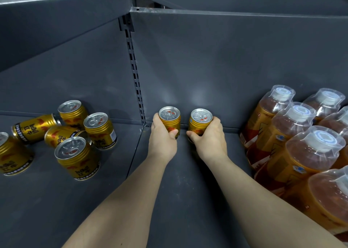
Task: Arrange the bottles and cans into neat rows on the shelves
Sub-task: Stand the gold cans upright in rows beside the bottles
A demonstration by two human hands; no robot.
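Note:
My left hand [162,140] grips a gold can [169,119] that stands upright against the back wall of the right shelf section. My right hand [209,138] grips a second gold can [200,121] just to its right, also upright; a small gap separates the two. On the left shelf section lies a loose cluster of several gold cans [75,135]: some stand upright, such as the nearest one [76,157], and two lie on their sides [35,128]. Tea bottles [293,135] with clear caps stand packed at the right.
A slotted metal upright [134,69] divides the two grey shelf sections. The upper shelf [56,22] overhangs at the top left. The shelf floor [180,182] under my forearms is bare between the cans and the bottles.

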